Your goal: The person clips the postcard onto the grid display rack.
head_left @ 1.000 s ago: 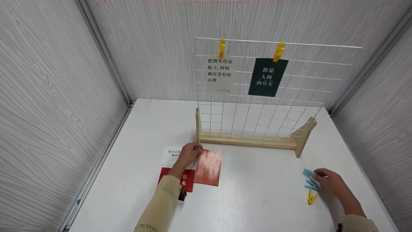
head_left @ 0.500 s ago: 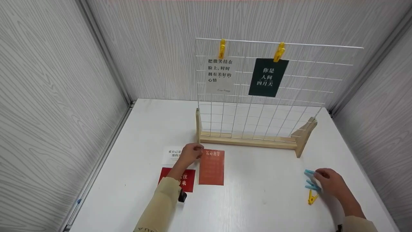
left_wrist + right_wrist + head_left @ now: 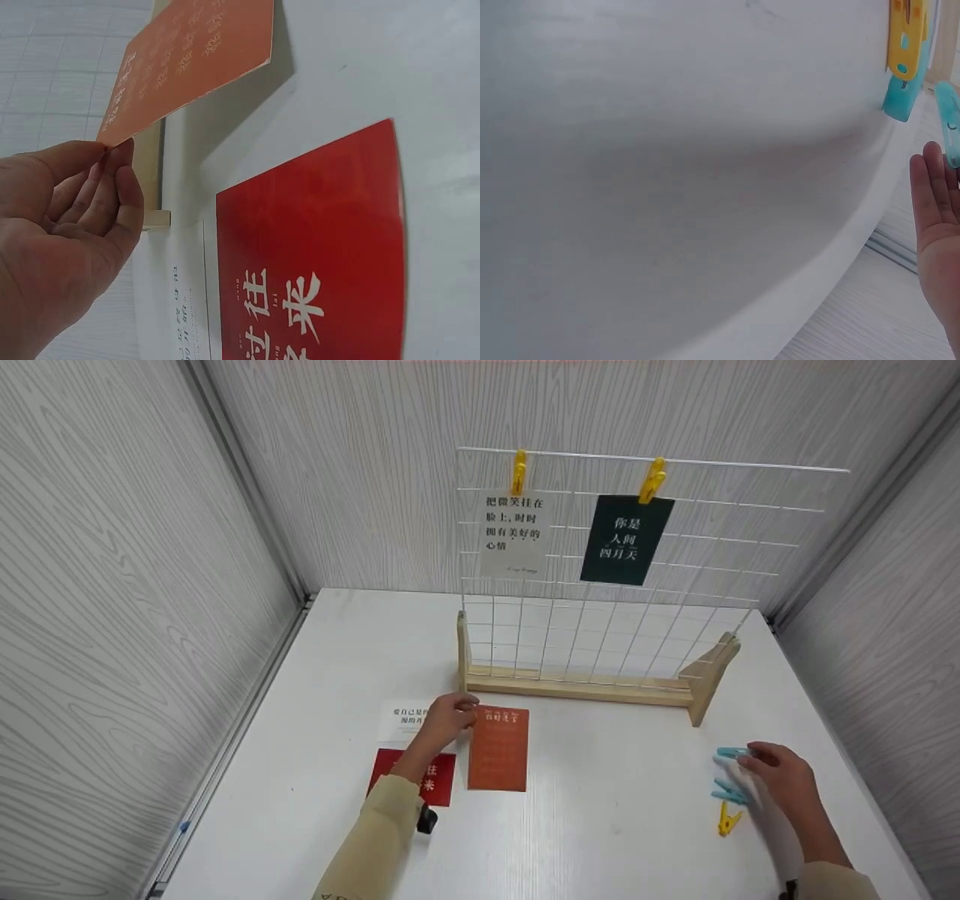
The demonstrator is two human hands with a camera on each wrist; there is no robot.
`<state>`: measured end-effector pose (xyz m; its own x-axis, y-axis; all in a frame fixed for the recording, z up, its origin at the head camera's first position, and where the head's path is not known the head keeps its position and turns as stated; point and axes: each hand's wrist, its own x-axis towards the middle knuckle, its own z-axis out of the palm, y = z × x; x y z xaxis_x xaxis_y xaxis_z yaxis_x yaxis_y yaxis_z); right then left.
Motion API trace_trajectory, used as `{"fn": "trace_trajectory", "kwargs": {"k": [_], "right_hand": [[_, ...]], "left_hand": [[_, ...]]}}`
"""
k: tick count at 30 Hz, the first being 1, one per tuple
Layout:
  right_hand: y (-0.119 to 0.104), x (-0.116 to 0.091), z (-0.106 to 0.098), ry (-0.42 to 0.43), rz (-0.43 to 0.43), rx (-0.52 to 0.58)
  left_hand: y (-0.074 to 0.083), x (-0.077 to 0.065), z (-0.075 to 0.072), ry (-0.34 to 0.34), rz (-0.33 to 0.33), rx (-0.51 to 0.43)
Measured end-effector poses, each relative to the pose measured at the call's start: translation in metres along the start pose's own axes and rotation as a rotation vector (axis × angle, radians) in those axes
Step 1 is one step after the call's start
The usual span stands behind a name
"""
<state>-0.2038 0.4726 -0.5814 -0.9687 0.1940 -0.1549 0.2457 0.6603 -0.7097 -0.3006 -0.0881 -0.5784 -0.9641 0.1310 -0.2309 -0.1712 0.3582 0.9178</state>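
Between thumb and fingertips, my left hand (image 3: 446, 721) pinches an orange card (image 3: 499, 750) by its upper left corner. The left wrist view shows that card (image 3: 195, 64) raised and tilted above the table, white print on its face. On the right side my right hand (image 3: 784, 774) pinches a light blue clothespin (image 3: 731, 752), which shows partly at the edge of the right wrist view (image 3: 949, 124). A second blue clothespin (image 3: 729, 793) and a yellow clothespin (image 3: 725, 820) lie near that hand. Under the left forearm are a red card (image 3: 442, 776) and a white card (image 3: 397, 720), both partly covered.
A white wire grid (image 3: 564, 604) stands in a wooden base (image 3: 577, 690) at the back. Yellow clothespins hold a pale card (image 3: 514, 534) and a dark green card (image 3: 627, 540) on it. Grooved panel walls (image 3: 375, 472) enclose the table.
The orange card has shifted slightly right and its glare is gone, so its print shows. My right hand has lifted a blue clothespin up and away from the other two.
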Motion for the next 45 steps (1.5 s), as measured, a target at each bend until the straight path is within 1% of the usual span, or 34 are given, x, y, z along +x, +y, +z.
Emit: {"fn": "trace_trajectory", "kwargs": {"k": [4, 10, 14, 17, 19, 22, 28, 30, 32, 33, 36, 38, 39, 40, 45], "right_hand": [[-0.004, -0.001, -0.002, 0.041, 0.002, 0.015], [-0.007, -0.001, -0.005, 0.112, -0.015, 0.057], [-0.009, -0.001, -0.005, 0.133, -0.022, 0.083], [-0.011, -0.001, -0.005, 0.143, -0.010, 0.117], [-0.013, -0.002, -0.005, 0.143, 0.009, 0.162], [-0.017, -0.002, -0.005, 0.139, 0.030, 0.207], [-0.026, -0.004, -0.007, 0.144, 0.070, 0.197], [-0.027, -0.005, -0.007, 0.148, 0.068, 0.214], [-0.027, -0.005, -0.006, 0.155, 0.031, 0.262], [-0.027, -0.004, -0.005, 0.158, 0.008, 0.305], [-0.026, -0.003, -0.003, 0.158, -0.072, 0.478], [-0.026, -0.003, -0.001, 0.155, -0.105, 0.533], [-0.026, -0.002, -0.001, 0.158, -0.110, 0.533], [-0.027, -0.002, -0.001, 0.164, -0.113, 0.509], [-0.030, -0.003, -0.001, 0.189, -0.108, 0.286]], "left_hand": [[0.000, -0.002, 0.001, 0.005, 0.017, -0.011], [0.000, -0.004, 0.002, 0.016, 0.067, -0.033], [0.002, -0.006, 0.004, 0.014, 0.074, -0.059], [0.003, -0.007, 0.005, 0.003, 0.079, -0.081], [0.003, -0.007, 0.005, -0.004, 0.079, -0.093], [0.004, -0.009, 0.006, -0.003, 0.077, -0.110], [0.008, -0.010, 0.008, -0.004, 0.087, -0.127], [0.010, -0.010, 0.010, -0.012, 0.085, -0.122], [0.011, -0.010, 0.011, -0.015, 0.080, -0.116], [0.012, -0.010, 0.011, -0.016, 0.080, -0.117], [0.012, -0.010, 0.013, -0.020, 0.088, -0.118], [0.011, -0.009, 0.014, -0.022, 0.095, -0.124], [0.011, -0.009, 0.014, -0.022, 0.094, -0.124], [0.011, -0.009, 0.015, -0.022, 0.094, -0.123], [0.012, -0.010, 0.016, -0.018, 0.082, -0.117]]}}
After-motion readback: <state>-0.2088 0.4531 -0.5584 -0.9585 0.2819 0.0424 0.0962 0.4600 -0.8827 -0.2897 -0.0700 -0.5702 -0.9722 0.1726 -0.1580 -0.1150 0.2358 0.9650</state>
